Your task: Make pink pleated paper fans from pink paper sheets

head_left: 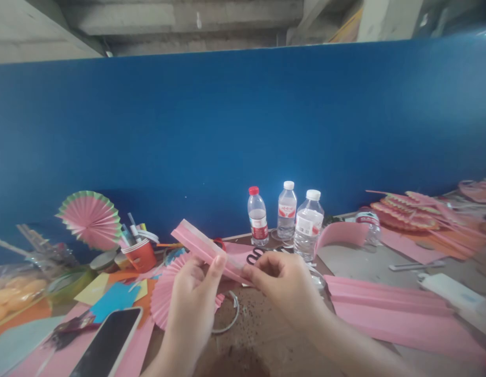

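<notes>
Blue partition (pixel 243 125), folded pink paper strip (pixel 201 248), whitish lengthwise band (pixel 199 233)

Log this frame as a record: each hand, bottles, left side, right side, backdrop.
left_hand: left hand grips folded pink strip, thumb on top
right_hand: right hand pinches the strip's lower end
bottles_center: red-capped bottle, two white-capped bottles, all upright
left_side: phone, orange cup, pink-green pleated fan
right_side: creased pink paper
backdrop: blue panel
</notes>
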`<state>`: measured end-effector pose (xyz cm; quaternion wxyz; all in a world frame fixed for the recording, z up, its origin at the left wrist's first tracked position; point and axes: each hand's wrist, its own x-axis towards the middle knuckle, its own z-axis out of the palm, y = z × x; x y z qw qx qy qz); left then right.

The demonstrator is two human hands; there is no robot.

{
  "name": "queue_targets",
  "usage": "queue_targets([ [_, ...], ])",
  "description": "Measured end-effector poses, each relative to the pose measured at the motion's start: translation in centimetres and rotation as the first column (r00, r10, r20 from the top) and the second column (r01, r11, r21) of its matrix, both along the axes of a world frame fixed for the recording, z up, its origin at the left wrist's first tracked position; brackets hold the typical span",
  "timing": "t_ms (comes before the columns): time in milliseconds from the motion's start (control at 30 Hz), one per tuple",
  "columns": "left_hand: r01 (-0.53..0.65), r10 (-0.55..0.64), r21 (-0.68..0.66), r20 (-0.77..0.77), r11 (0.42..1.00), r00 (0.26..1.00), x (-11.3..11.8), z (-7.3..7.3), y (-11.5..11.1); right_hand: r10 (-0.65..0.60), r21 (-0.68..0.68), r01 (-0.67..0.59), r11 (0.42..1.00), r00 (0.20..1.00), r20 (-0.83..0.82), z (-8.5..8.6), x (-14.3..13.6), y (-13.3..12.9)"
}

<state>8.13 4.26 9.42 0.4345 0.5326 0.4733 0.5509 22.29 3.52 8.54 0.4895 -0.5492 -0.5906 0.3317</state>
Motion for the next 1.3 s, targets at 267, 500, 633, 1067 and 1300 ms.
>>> queue_targets([
  [267, 0.003, -0.001, 0.011, -0.15, 1.0, 0.989, -0.3, -0.6, 0.5, -0.029, 0.069, 0.027, 0.997, 0.999, 0.028, -0.6, -0.2, -0.1],
  [500, 0.136, -0.125, -0.091, 0.117, 0.987, 0.985, 0.0, -0.7, 0.7, -0.038, 0.037, 0.035, 0.999, 0.997, 0.073, -0.5, -0.2, 0.0],
  [633, 0.126, -0.117, -0.088, 0.102, 0.988, 0.988, -0.2, -0.7, 0.8, -0.063, 0.015, 0.062, 0.998, 0.991, 0.118, -0.3, -0.2, 0.0],
  [1067, 0.011, -0.011, 0.005, 0.041, 1.0, 0.999, -0.6, 0.0, 0.8, 0.101, 0.034, -0.101, 0.994, 0.995, 0.0, -1.5, -0.3, 0.7],
  [1300, 0.069, -0.069, 0.007, 0.077, 0.998, 0.995, -0.7, -0.7, 1.0, 0.062, 0.032, -0.064, 0.997, 0.997, 0.05, -0.8, -0.3, 0.4],
])
